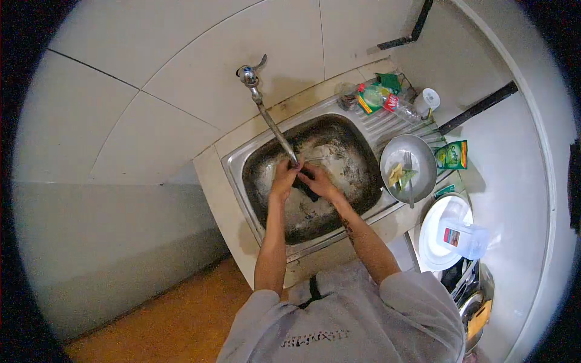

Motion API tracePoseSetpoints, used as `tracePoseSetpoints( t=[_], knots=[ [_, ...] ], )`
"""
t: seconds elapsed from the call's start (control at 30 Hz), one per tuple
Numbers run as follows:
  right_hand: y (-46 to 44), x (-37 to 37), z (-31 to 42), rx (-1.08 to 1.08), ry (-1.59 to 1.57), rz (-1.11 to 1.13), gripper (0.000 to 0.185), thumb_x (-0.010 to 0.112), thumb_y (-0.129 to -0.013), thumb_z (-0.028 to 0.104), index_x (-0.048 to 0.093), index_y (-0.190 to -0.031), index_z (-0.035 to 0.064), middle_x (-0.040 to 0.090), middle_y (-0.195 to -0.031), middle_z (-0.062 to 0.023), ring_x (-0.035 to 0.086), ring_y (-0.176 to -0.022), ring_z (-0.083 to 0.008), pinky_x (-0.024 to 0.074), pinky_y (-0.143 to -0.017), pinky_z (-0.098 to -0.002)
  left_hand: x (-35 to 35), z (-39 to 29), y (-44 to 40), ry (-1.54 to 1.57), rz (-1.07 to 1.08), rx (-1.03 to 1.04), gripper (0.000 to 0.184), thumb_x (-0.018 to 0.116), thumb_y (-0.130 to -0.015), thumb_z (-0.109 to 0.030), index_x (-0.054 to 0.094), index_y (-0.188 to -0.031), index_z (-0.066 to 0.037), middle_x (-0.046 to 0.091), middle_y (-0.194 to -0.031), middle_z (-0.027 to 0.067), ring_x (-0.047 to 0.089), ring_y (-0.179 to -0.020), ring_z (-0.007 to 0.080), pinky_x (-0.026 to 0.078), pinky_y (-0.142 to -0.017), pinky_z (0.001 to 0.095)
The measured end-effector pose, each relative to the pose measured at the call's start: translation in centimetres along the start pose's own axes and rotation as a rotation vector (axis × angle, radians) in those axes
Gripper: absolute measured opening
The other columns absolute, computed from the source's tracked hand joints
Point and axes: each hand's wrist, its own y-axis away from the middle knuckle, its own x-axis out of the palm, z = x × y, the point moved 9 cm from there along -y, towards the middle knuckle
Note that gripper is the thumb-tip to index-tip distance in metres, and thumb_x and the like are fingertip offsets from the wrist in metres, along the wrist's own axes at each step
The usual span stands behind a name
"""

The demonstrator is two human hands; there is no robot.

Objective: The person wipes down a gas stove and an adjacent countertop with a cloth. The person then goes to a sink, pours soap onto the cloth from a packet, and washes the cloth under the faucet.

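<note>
Both hands are together over the metal sink, right beneath the end of the faucet spout. My left hand is closed at the spout's tip, its fingers bent around a dark item. From the other side my right hand holds the same dark item, which hangs below the fingers. What the item is cannot be made out. A fork seems to lie in the sink behind my right hand. The sink's bottom has dark stains.
Right of the sink, a grey pan holds a fork and scraps. Behind it are a plastic bottle, a white cup and a green packet. A white plate bears a clear container.
</note>
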Motion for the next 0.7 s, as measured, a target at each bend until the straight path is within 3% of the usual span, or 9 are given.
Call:
tracePoseSetpoints(
  t=[0.1,0.2,0.3,0.33,0.4,0.43,0.5,0.6,0.7],
  knots=[
    [1.4,-0.1,5.9,0.097,-0.06,0.231,0.037,0.059,-0.09,0.031,0.059,-0.11,0.0003,0.064,-0.088,-0.0121,0.059,-0.09,-0.0171,0.0465,-0.076,-0.0317,-1.3,-3.0,2.7,0.274,-0.063,0.22,0.043,0.061,-0.088,-0.041,0.058,-0.102,0.0,0.057,-0.089,0.0059,0.052,-0.089,0.0165,0.04,-0.082,0.0323],
    [1.0,2.1,5.7,-0.184,-0.069,0.273,0.044,0.061,-0.089,0.035,0.056,-0.113,-0.0008,0.065,-0.085,-0.0135,0.059,-0.081,-0.0197,0.0457,-0.07,-0.0338,-2.6,-4.1,3.6,-0.035,-0.204,0.268,0.047,0.059,-0.09,-0.041,0.051,-0.113,-0.001,0.055,-0.097,0.0084,0.051,-0.091,0.0158,0.041,-0.082,0.0302],
    [1.2,2.1,5.4,-0.113,-0.154,0.227,0.041,0.06,-0.089,0.029,0.052,-0.114,-0.0029,0.063,-0.083,-0.016,0.057,-0.071,-0.0274,0.0444,-0.066,-0.0364,-4.4,-3.1,2.6,-0.263,-0.563,0.397,0.05,0.057,-0.091,-0.042,0.048,-0.118,-0.001,0.056,-0.091,0.0091,0.052,-0.089,0.0174,0.043,-0.08,0.0318],
    [0.9,2.8,3.7,-0.111,-0.152,0.229,0.041,0.06,-0.089,0.029,0.052,-0.114,-0.0029,0.063,-0.083,-0.016,0.057,-0.071,-0.0274,0.0444,-0.066,-0.0364,-3.6,-2.8,2.3,-0.075,-0.482,0.285,0.053,0.056,-0.091,-0.041,0.044,-0.123,-0.001,0.056,-0.088,0.0093,0.052,-0.083,0.0178,0.044,-0.075,0.0324],
    [1.2,2.0,4.1,-0.527,0.146,-0.073,0.037,0.056,-0.088,0.018,0.048,-0.116,-0.0042,0.062,-0.083,-0.0193,0.057,-0.071,-0.0364,0.0439,-0.064,-0.0389,-2.5,-2.4,1.6,0.113,-0.396,0.17,0.056,0.055,-0.092,-0.041,0.041,-0.128,-0.001,0.056,-0.085,0.0095,0.053,-0.077,0.0181,0.045,-0.07,0.0329],
    [1.8,1.1,5.8,-0.525,0.148,-0.071,0.037,0.056,-0.088,0.018,0.048,-0.116,-0.0042,0.062,-0.083,-0.0193,0.057,-0.071,-0.0364,0.0439,-0.064,-0.0389,-2.1,-2.8,1.0,0.084,-0.367,0.276,0.053,0.054,-0.092,-0.042,0.045,-0.122,0.0,0.054,-0.079,0.0083,0.051,-0.069,0.0174,0.044,-0.064,0.0339],
    [2.1,0.7,5.6,-0.162,0.328,0.135,0.035,0.052,-0.085,0.008,0.047,-0.117,-0.0038,0.062,-0.088,-0.0241,0.059,-0.08,-0.0421,0.0455,-0.068,-0.044,-1.4,-2.7,-0.4,0.056,-0.335,0.38,0.05,0.053,-0.093,-0.043,0.049,-0.117,0.001,0.053,-0.074,0.0071,0.048,-0.061,0.0166,0.042,-0.059,0.0349],
    [2.6,-0.3,5.9,-0.139,0.465,0.089,0.036,0.051,-0.085,0.009,0.047,-0.119,-0.0009,0.061,-0.09,-0.0266,0.059,-0.086,-0.0432,0.0457,-0.072,-0.0484,-0.8,-4.2,-0.7,-0.253,-0.466,0.859,0.04,0.048,-0.096,-0.038,0.054,-0.094,0.002,0.047,-0.068,0.0058,0.041,-0.051,0.0154,0.037,-0.05,0.035],
    [3.1,-1.2,4.1,-0.035,0.578,0.028,0.031,0.052,-0.086,0.015,0.052,-0.114,0.0016,0.06,-0.091,-0.0274,0.058,-0.085,-0.0442,0.0453,-0.072,-0.0504,-0.6,0.3,-4.8,-0.123,-0.336,0.349,0.035,0.046,-0.097,-0.031,0.053,-0.082,0.0,0.045,-0.066,0.0054,0.041,-0.053,0.0173,0.037,-0.054,0.0357]
  ],
)
